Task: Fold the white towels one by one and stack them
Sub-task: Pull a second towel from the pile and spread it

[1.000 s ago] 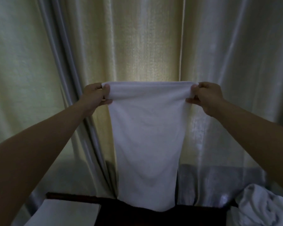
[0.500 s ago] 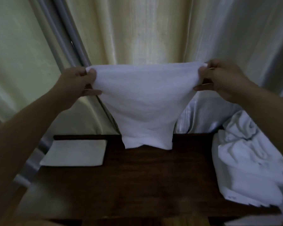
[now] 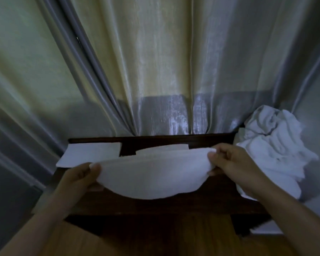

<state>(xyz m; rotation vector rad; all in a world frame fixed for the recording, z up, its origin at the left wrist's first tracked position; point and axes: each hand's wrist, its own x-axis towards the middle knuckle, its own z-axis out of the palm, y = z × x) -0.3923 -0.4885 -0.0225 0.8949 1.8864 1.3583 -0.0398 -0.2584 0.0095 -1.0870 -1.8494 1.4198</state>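
— Dark wood fills the lower middle of the frame: one table (image 3: 174, 206), seen from above by a head-worn camera, with a warmer brown floor (image 3: 174, 237) below its near edge. What is nearest?

— Two bare forearms come in from the bottom corners. The left hand (image 3: 79, 180) pinches the left end of one white towel (image 3: 151, 174), thumb on top and fingers curled beneath the cloth. The right hand (image 3: 235, 167) grips the right end the same way, fingers closed on the fabric.

— And the towel itself?

— It hangs between the two hands just above the tabletop, sagging in a curve toward the viewer. Its far part shows as a pale strip behind the raised fold; whether that strip rests on the wood cannot be told.

— How many towels in all?

— One in hand. One folded towel (image 3: 91, 154) lies flat at the table's far left corner, well apart from the hands; it may be more than one layer, but only its top face shows. On the right, a crumpled pile of towels (image 3: 273, 148) sits at the table's far right corner, just beside the right hand; the number in that heap cannot be counted.

— And behind?

— One pale, shiny curtain (image 3: 164, 71) hangs in folds across the whole background, lit yellow in its upper part and grey along a lower band where it meets the table's far edge.
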